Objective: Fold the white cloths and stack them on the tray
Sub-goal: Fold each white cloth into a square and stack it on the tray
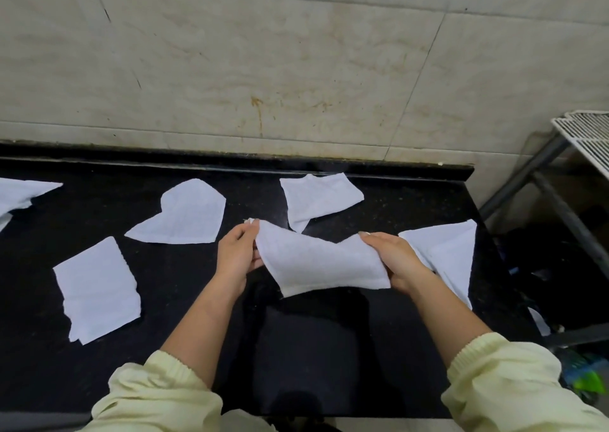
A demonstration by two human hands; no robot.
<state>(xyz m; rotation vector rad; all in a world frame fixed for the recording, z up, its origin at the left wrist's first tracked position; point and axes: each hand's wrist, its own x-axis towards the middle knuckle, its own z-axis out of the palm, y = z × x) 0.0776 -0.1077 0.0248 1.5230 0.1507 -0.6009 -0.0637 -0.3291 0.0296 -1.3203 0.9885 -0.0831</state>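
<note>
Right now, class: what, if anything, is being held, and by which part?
One white cloth: the left hand pinches its upper left corner, and the right hand grips its right end.

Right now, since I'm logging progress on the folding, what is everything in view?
counter: one, black, across the foreground
wall: one, beige tiles, behind the counter
held cloth: one, white, lifted at centre
loose cloths: five, white, spread on the counter
wire rack: one, white on grey legs, far right
sleeves: two, pale yellow, bottom edge
left hand: one, pinching the held cloth's left end
right hand: one, gripping its right end
</note>
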